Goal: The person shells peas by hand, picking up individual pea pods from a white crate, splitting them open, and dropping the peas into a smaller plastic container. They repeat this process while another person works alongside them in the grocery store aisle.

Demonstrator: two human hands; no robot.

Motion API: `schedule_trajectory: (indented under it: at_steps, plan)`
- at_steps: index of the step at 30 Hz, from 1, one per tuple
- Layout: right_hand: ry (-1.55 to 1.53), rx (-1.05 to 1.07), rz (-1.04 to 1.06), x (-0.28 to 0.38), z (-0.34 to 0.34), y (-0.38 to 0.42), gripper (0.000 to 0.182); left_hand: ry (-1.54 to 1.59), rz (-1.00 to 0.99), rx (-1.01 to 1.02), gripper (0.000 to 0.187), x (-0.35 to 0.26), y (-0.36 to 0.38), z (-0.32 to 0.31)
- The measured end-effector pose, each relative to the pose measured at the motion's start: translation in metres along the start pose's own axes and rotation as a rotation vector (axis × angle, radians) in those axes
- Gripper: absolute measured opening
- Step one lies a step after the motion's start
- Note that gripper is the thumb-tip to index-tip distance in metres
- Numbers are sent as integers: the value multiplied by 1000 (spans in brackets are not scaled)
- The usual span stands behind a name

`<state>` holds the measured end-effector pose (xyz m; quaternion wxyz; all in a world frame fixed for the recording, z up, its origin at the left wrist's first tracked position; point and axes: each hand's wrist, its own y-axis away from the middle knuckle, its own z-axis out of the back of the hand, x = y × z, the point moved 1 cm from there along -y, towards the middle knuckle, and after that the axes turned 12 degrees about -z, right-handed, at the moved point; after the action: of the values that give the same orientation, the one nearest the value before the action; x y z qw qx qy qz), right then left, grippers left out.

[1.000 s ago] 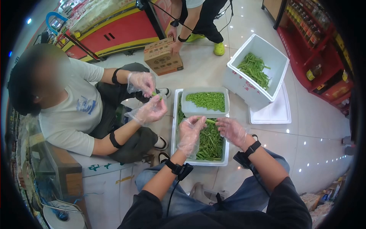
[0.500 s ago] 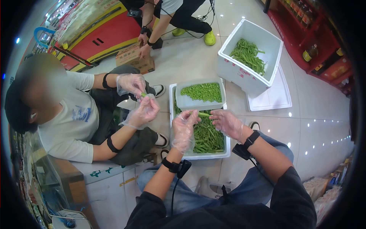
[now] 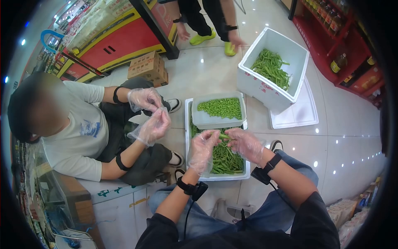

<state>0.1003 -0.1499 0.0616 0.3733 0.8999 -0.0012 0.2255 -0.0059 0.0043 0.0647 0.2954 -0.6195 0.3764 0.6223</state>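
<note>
As I hold it: pod (image 3: 224, 136), above the crate (image 3: 226, 178) of pods.
Left hand (image 3: 203, 147): grip pinched on one end.
Right hand (image 3: 247, 144): grip closed at the other end.
Peas (image 3: 224, 108): in the tub (image 3: 200, 118) over the crate's far end.

The standing person's two hands (image 3: 183, 31) (image 3: 235, 38) are off the cardboard box (image 3: 148, 69) they gripped half a second ago; it now sits farther left along the red counter (image 3: 117, 43) than in the earliest view. The seated person's fingertips (image 3: 160, 111) have drawn together, and the green piece between them is out of sight. The wearer's right hand (image 3: 247, 145) is closer to the left hand (image 3: 202, 150), leaving less of the green pod (image 3: 224, 136) showing.
</note>
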Motion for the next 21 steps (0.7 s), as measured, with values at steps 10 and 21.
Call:
schedule_trajectory:
  at_steps: [10, 21]
  plan:
    - [155, -67, 33, -8, 1, -3, 17, -10, 9, 5, 28, 4, 0, 2]
    - [103, -101, 34, -12, 2, -4, 26, 64, -33, -32, 28, 9, 1, -3]
